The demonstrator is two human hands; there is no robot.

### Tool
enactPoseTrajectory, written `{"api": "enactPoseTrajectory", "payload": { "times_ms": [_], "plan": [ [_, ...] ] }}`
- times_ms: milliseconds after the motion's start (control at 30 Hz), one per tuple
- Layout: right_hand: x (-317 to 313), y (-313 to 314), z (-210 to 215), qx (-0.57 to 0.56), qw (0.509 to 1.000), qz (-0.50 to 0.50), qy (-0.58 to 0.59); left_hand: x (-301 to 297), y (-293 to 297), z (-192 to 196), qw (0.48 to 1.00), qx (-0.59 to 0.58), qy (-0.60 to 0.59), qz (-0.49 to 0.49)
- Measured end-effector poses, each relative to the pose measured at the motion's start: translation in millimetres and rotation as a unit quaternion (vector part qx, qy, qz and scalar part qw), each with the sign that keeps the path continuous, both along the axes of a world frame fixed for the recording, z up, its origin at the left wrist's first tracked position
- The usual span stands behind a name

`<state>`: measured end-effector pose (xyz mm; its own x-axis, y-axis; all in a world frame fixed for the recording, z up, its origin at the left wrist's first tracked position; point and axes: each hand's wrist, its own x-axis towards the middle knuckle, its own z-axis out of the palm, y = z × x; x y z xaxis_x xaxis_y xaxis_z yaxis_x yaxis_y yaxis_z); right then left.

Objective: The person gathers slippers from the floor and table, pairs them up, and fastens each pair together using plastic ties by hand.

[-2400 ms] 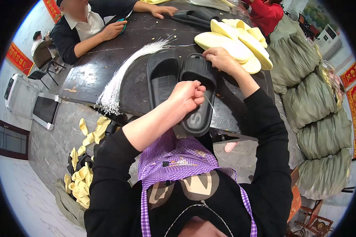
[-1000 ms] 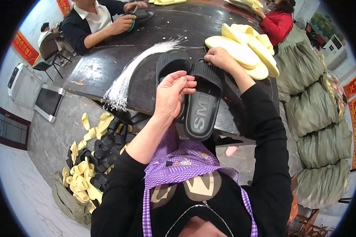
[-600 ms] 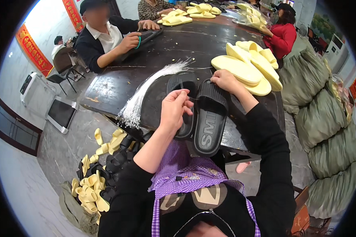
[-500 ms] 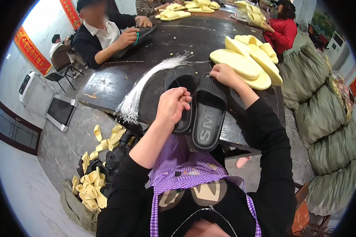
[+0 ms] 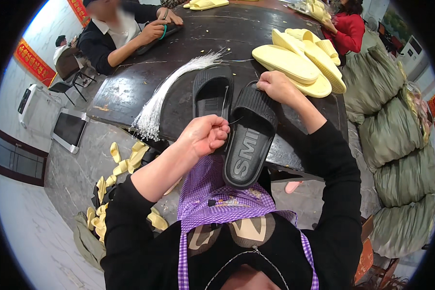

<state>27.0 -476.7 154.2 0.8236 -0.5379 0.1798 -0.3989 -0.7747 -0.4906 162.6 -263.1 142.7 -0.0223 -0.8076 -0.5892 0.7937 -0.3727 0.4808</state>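
Observation:
Two black slide sandals lie side by side at the near edge of the table. On the right sandal (image 5: 249, 150), raised letters mark the footbed, and its heel end reaches past the table edge. My right hand (image 5: 278, 88) is closed on that sandal's toe end. My left hand (image 5: 209, 136) is pinched over the inner side of the pair, gripping a thin strand that runs toward the right sandal's strap. Behind my left fingers stands the left sandal (image 5: 212, 89), its heel partly hidden. A fanned bundle of thin white strands (image 5: 171, 94) spreads to its left.
Yellow slides (image 5: 287, 65) are piled beyond my right hand on the dark table (image 5: 130, 96). Across it, a co-worker (image 5: 125, 36) handles a dark item with green-handled scissors. More yellow slides (image 5: 130, 162) litter the floor at left. Stuffed green sacks (image 5: 396, 145) line the right side.
My left hand has moved slightly down and left, with the thin strand now showing between it and the right sandal. The right sandal's heel has swung a little left.

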Motion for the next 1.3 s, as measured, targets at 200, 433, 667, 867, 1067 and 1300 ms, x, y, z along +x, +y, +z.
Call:
{"api": "enactPoseTrajectory", "payload": {
  "times_ms": [200, 433, 667, 867, 1067, 1300],
  "plan": [
    [6, -5, -2, 0.026, 1.000, -0.005, -0.014, 18, -22, -7, 0.997, 0.019, -0.058, 0.037],
    [45, -27, -9, 0.042, 0.998, 0.013, -0.038, 33, -84, -11, 0.960, 0.029, -0.261, 0.101],
    [89, -53, -14, 0.142, 0.954, 0.198, -0.176, 34, -95, -7, 0.942, 0.068, -0.322, 0.071],
    [95, -59, -5, 0.317, 0.928, 0.195, -0.033, 32, -97, -6, 0.924, 0.075, -0.371, 0.053],
    [70, -43, -10, 0.331, 0.927, 0.171, -0.049, 31, -82, 12, 0.880, 0.117, -0.458, -0.046],
    [66, -37, -12, 0.459, 0.872, 0.145, -0.083, 33, -84, 5, 0.885, 0.097, -0.452, -0.057]
  ]
}}
